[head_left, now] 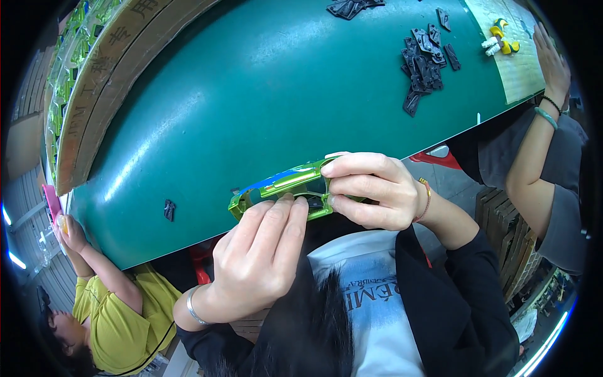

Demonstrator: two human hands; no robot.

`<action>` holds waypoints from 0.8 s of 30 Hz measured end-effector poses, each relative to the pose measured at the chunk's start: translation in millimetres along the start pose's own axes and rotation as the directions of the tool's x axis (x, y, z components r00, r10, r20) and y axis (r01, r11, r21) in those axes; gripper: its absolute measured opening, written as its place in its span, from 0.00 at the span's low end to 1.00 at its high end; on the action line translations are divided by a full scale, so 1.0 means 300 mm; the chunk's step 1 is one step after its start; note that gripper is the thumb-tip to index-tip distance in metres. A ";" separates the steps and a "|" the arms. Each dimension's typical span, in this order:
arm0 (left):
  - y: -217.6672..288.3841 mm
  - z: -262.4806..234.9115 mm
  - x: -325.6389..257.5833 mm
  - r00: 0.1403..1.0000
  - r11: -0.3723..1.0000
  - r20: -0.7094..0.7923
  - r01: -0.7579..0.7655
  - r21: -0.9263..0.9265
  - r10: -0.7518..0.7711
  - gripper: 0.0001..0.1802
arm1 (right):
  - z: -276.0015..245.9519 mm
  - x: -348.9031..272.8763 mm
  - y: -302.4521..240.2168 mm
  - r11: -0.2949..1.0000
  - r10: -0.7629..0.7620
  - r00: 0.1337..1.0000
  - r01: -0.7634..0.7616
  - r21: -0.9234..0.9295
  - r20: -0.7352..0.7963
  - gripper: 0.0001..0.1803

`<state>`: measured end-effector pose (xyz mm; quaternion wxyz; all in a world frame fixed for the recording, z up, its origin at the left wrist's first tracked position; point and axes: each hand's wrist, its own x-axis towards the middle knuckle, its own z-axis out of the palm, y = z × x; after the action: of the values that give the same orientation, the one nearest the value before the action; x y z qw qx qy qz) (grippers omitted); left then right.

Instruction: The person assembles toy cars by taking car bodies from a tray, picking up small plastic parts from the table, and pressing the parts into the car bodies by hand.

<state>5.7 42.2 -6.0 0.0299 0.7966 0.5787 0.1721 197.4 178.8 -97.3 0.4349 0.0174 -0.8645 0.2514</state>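
A shiny green plastic shell with a blue strip along its top, hollow like a toy vehicle body, is held just above the near edge of the green table. My right hand pinches its right end between thumb and fingers. At the shell's near side, the bent fingers of my left hand press into the opening. A dark piece shows inside, close to those fingertips; whether they grip it is hidden. One small black plastic part lies on the table to the left of the shell.
A heap of black plastic parts lies far right on the table, more parts at the far edge. A cardboard box stands left. Co-workers' hands are at right and left. A yellow-green toy piece rests on a pale sheet.
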 end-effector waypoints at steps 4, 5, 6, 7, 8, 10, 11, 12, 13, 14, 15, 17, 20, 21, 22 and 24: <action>0.007 0.020 -0.005 0.997 1.000 -0.071 0.028 0.011 -0.027 0.20 | 0.002 0.003 -0.001 1.000 0.007 1.000 -0.007 0.009 -0.006 0.08; 0.010 0.021 -0.003 0.997 0.999 -0.071 0.030 0.011 -0.029 0.20 | 0.002 0.004 -0.001 1.000 0.009 1.000 -0.009 0.001 -0.010 0.08; 0.012 0.022 -0.002 0.996 0.999 -0.078 0.043 0.008 -0.043 0.19 | -0.002 0.004 -0.001 1.000 0.010 1.000 -0.010 0.002 -0.010 0.08; 0.013 0.022 -0.002 0.995 0.998 -0.086 0.057 0.006 -0.056 0.19 | -0.009 0.004 -0.002 1.000 0.017 1.000 -0.017 0.011 0.022 0.08; 0.012 0.022 -0.003 0.995 0.998 -0.085 0.058 0.006 -0.057 0.19 | -0.012 0.003 -0.002 1.000 0.023 0.998 -0.024 0.019 0.054 0.08; 0.013 0.024 -0.003 0.993 0.998 -0.106 0.051 0.043 -0.046 0.19 | -0.009 0.005 -0.004 0.999 0.028 0.999 -0.029 0.022 0.042 0.07; 0.011 0.024 -0.004 0.993 0.998 -0.105 0.050 0.043 -0.046 0.19 | -0.008 0.006 -0.004 0.999 0.031 0.999 -0.032 0.026 0.030 0.07; 0.006 0.025 -0.007 0.993 0.999 -0.111 0.042 0.025 -0.039 0.20 | -0.008 0.005 -0.004 0.999 0.032 0.999 -0.033 0.025 0.029 0.07; 0.002 0.025 -0.009 0.993 0.999 -0.117 0.034 0.007 -0.033 0.20 | -0.008 0.003 -0.003 0.999 0.024 0.999 -0.024 0.022 0.033 0.06; 0.002 0.023 -0.010 0.993 0.999 -0.116 0.033 0.007 -0.032 0.20 | -0.007 0.002 -0.002 1.000 0.015 0.999 -0.016 0.019 0.037 0.06; 0.003 0.021 -0.011 0.996 1.000 -0.086 0.023 -0.011 -0.024 0.20 | -0.006 -0.001 -0.001 1.000 0.016 0.999 -0.017 0.019 0.037 0.06; 0.001 0.011 -0.010 0.998 0.999 -0.056 0.013 -0.030 -0.015 0.20 | 0.000 -0.007 0.000 1.000 0.000 0.999 -0.001 0.021 0.039 0.07; 0.000 -0.016 -0.002 1.000 0.997 0.017 0.014 -0.075 -0.013 0.20 | -0.001 0.000 0.003 1.000 -0.018 0.999 0.017 0.010 0.036 0.07; 0.005 -0.019 -0.002 0.999 0.996 0.013 0.049 -0.081 -0.048 0.20 | 0.002 0.000 0.003 1.000 -0.015 0.999 0.015 0.009 0.035 0.07; 0.008 -0.020 -0.002 0.996 0.993 0.009 0.084 -0.088 -0.083 0.20 | 0.006 -0.001 0.003 1.000 -0.014 1.000 0.013 0.013 0.026 0.07; 0.009 -0.021 -0.002 0.997 0.993 0.006 0.079 -0.089 -0.078 0.20 | 0.007 -0.002 0.003 1.000 -0.010 1.000 0.010 0.017 0.015 0.07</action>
<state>5.9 39.7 0.4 0.0728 0.7713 0.6013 0.1955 196.1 178.6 -99.3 0.4295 0.0272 -0.8655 0.2565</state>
